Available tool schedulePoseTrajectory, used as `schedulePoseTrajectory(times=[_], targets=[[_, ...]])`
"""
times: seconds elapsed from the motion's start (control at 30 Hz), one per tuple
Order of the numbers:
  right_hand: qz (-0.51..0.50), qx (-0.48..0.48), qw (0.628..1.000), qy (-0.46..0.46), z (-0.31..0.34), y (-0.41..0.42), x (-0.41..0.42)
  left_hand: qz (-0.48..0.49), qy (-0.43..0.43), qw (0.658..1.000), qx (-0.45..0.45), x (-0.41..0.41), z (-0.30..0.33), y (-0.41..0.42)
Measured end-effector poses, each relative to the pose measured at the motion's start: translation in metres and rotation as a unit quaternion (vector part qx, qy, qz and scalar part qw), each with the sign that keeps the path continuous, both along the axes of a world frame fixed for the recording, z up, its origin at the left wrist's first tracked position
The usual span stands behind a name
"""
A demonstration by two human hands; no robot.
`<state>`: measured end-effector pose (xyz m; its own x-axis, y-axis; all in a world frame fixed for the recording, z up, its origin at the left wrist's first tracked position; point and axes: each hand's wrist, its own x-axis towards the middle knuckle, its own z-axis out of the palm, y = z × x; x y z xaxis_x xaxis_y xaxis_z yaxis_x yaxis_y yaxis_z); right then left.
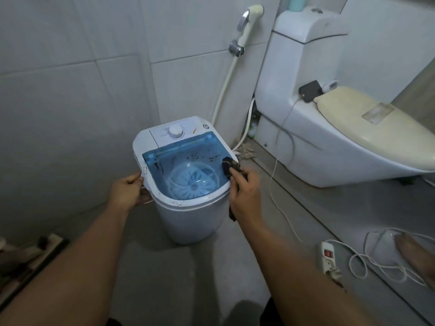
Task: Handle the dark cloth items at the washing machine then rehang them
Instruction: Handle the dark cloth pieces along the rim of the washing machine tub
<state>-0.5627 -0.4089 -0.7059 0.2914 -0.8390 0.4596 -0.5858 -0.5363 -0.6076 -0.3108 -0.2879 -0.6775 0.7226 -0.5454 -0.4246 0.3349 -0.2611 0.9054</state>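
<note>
Left hand [130,191] grips washing machine [188,208] near-left rim; right hand [244,191] clutches dark cloth [229,167] at right rim: keep tub steadied, gather dangling tail before lifting clear.

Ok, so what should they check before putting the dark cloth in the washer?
1. Lid out of the way: cannot tell; the blue lid looks see-through and the tub shows below it.
2. Washing machine steadied: ok, the left hand grips its left rim.
3. Dark cloth held: ok, the right hand grips it at the right rim, one end hanging below.
4. Tub free of other laundry: ok, only the blue pulsator shows.
5. Power strip and cords away from water: cannot tell; they lie on the floor nearby.
</note>
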Motion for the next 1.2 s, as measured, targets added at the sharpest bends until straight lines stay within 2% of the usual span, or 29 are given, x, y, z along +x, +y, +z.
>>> schedulePoseTrajectory(times=[0.33,0.6,0.8,0.93,1.2], targets=[[0.098,-0.093,0.989,0.061,-0.012,0.049,0.005,-0.004,-0.018,1.0,0.012,0.003,0.001,0.008],[0.232,-0.241,0.934,0.123,-0.02,0.086,0.039,-0.007,-0.015,0.999,0.027,0.01,0.003,0.01],[0.213,-0.192,0.933,0.217,0.006,0.104,0.084,-0.012,-0.008,1.0,0.015,0.012,0.005,0.013],[0.2,-0.168,0.934,0.243,0.023,0.103,0.108,-0.018,0.005,1.0,0.0,0.016,0.0,0.013],[0.239,-0.107,0.908,0.328,0.051,0.076,0.156,-0.025,0.039,0.999,0.002,0.024,-0.008,0.014]])
